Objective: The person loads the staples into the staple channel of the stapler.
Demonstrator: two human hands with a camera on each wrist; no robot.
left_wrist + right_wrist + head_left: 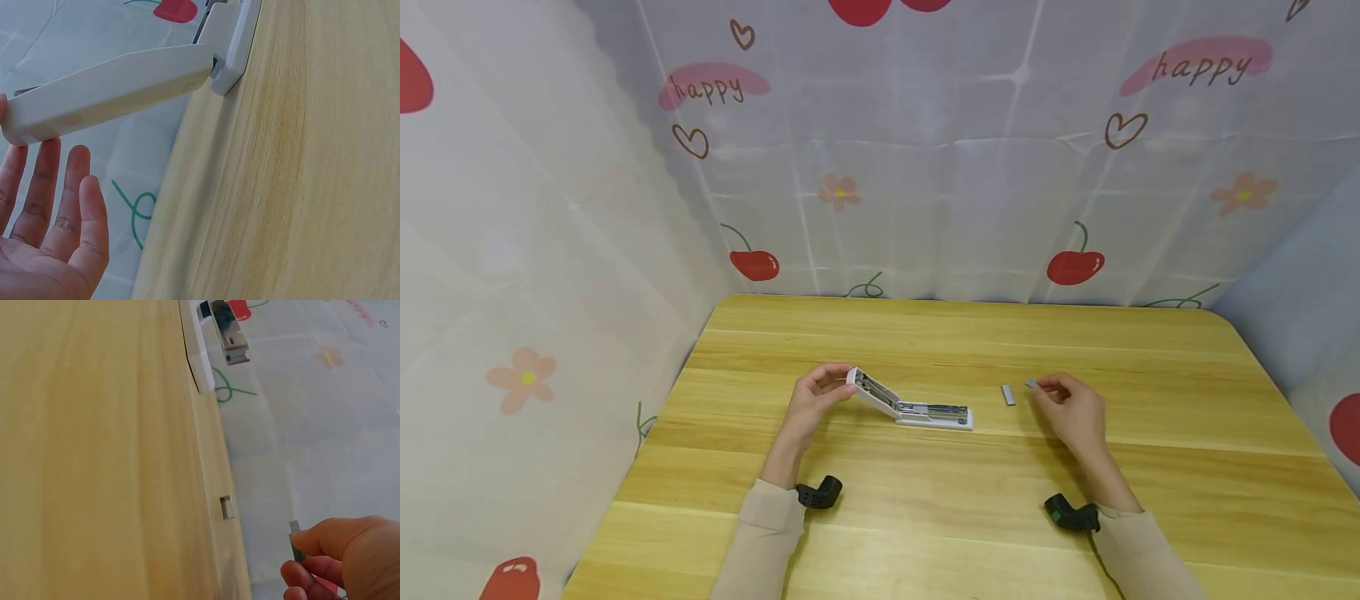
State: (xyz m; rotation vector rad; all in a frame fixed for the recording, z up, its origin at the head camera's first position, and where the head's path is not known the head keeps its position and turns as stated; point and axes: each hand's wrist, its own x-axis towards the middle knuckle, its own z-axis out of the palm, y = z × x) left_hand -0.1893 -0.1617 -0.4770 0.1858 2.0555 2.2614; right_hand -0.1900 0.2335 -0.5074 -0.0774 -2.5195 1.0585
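Note:
A white stapler (934, 423) stands swung wide open, its base on the table and its top arm (112, 94) slanting up to the left. My left hand (808, 404) pinches the free end of that arm between thumb and fingers; the little finger side stays off it in the left wrist view. Between thumb and fingertips, my right hand (1077, 414) holds a small grey strip of staples (294, 527) above the table. A second staple strip (1008, 395) lies on the wood between the stapler base and my right hand. The stapler's metal magazine (943, 410) shows along the base.
The light wooden table (925, 517) reaches back to a printed curtain (940, 208) with cherries and hearts. Another curtain side (527, 250) hangs at the left. Black wrist cameras (822, 493) sit on both wrists.

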